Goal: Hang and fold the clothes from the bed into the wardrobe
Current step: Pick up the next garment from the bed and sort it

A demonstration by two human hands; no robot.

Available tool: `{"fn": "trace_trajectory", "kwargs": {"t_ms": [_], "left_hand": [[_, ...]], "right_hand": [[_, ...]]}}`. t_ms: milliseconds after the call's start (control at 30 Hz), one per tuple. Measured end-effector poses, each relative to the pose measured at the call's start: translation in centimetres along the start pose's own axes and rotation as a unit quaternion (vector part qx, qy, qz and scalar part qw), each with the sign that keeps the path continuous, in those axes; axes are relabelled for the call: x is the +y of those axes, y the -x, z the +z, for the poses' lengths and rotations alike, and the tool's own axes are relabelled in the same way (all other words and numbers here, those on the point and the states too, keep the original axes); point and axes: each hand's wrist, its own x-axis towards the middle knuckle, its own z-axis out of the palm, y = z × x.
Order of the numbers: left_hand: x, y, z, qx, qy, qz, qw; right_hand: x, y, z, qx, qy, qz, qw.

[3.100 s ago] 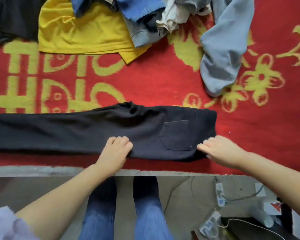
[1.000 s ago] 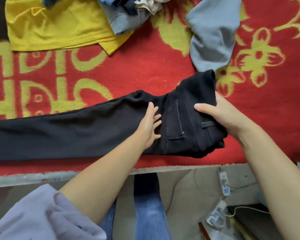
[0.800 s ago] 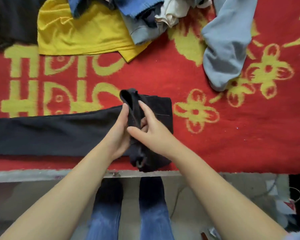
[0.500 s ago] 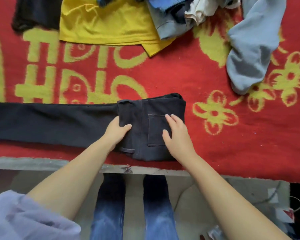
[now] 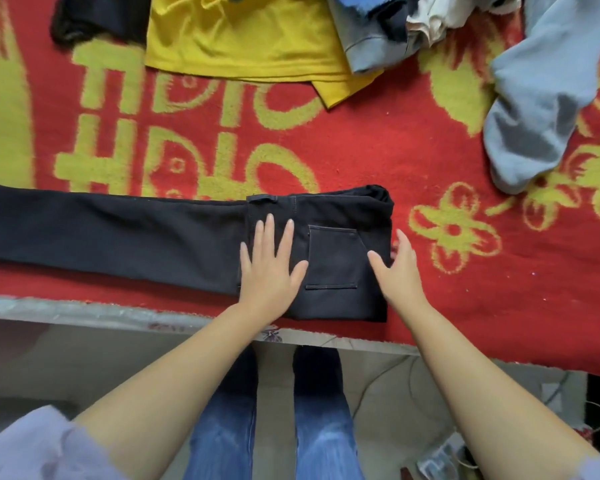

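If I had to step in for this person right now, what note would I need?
Left hand: flat, pressing the folded waist of the black trousers.
Right hand: open at the fold's right edge.
Done: waist end folded over once; legs lie stretched out to the left on the red blanket.
Left: finish folding, store them, then the clothes pile at the far side.
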Motion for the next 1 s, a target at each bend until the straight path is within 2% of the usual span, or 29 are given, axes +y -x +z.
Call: {"fn": "trace_trajectory", "kwargs": {"t_ms": [67, 167, 267, 367, 400, 467, 533, 600, 633, 667, 733, 767, 800, 833, 900, 933, 1000], "left_hand": [[0.4, -0.3, 0.7, -0.115, 0.117, -0.101, 0.981], [0.7, -2.0, 0.2, -0.15, 0.23, -0.165, 0.947], [-0.3, -2.3, -2.9, -0.149, 0.383, -0.182, 0.893], [-2.4, -1.0, -7.0, -0.178, 0.55, -0.211, 0.788], [-3.3, -0.4, -8.4, -0.18, 0.588, -0.198, 0.764], [-5.1, 0.8, -11.1, -0.162, 0.653, -0.171, 0.719], [-7.8, 2.1, -14.3, -0.126, 0.708, -0.174, 0.673], [-11.2, 3.4, -17.1, -0.125, 0.755, -0.177, 0.619], [-12.9, 3.9, -18.3, -0.126, 0.756, -0.179, 0.617], [-15.0, 3.8, -18.9, -0.119, 0.725, -0.177, 0.655], [-19.1, 2.7, -18.7, -0.078, 0.572, -0.188, 0.795], [-20.9, 1.9, -17.9, -0.054, 0.483, -0.207, 0.849], [-22.7, 1.1, -16.6, -0.037, 0.405, -0.229, 0.884], [-24.1, 0.5, -15.0, -0.023, 0.347, -0.251, 0.903], [-25.7, -0.4, -11.9, 0.014, 0.293, -0.303, 0.907], [-25.7, -0.5, -10.8, 0.034, 0.278, -0.319, 0.905], [-24.8, -0.4, -9.5, 0.093, 0.189, -0.306, 0.928]], "right_hand": [[0.0, -0.2, 0.0, -0.049, -0.107, 0.101, 0.988], [-1.4, -0.2, -0.7, -0.12, -0.241, 0.143, 0.952], [-6.2, 2.0, -1.9, -0.179, -0.315, 0.081, 0.929], [-12.3, 5.9, -1.7, -0.232, -0.304, -0.025, 0.924], [-14.3, 7.2, -1.1, -0.251, -0.297, -0.055, 0.92], [-17.9, 9.6, 1.6, -0.282, -0.279, -0.101, 0.913], [-21.1, 11.8, 5.6, -0.298, -0.259, -0.128, 0.91], [-22.8, 13.1, 10.3, -0.301, -0.224, -0.16, 0.913], [-23.1, 13.3, 12.6, -0.289, -0.182, -0.188, 0.921], [-23.3, 13.2, 14.5, -0.265, -0.13, -0.22, 0.93], [-22.6, 11.8, 17.4, -0.188, -0.011, -0.275, 0.943], [-21.8, 10.7, 18.3, -0.147, 0.055, -0.288, 0.945], [-20.7, 9.5, 18.9, -0.118, 0.131, -0.288, 0.941], [-19.4, 8.2, 19.3, -0.104, 0.218, -0.279, 0.929], [-16.9, 6.1, 19.8, -0.12, 0.365, -0.253, 0.888], [-16.0, 5.2, 19.8, -0.135, 0.399, -0.248, 0.873], [-15.2, 4.3, 19.7, -0.155, 0.381, -0.259, 0.874]]}}
